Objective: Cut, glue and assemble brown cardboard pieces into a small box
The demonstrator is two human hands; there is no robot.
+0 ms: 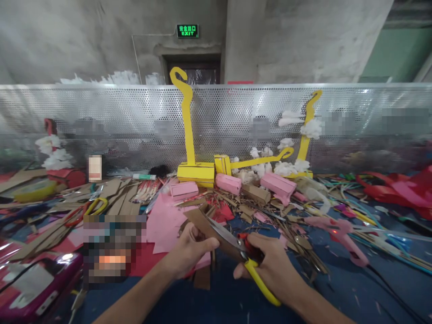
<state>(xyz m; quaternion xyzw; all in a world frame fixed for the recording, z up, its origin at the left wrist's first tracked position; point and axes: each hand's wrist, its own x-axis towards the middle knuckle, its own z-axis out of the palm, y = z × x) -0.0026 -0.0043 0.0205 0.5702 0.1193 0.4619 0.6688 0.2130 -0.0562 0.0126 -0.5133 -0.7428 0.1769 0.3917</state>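
both hands work near the counter's (209, 306) front edge: left hand (189, 252) pinches a cardboard strip (205, 225), right hand (270, 265) grips yellow-handled scissors (236, 245) biting into it. keeping the strip taut and fingers clear of the blades seems wise.

We look from a single head-worn camera, forward and slightly down across a cluttered blue worktable (337, 288), close above our own two hands at the lower edge, facing a perforated silver metal screen (101, 117) and the grey concrete wall (84, 40) behind.
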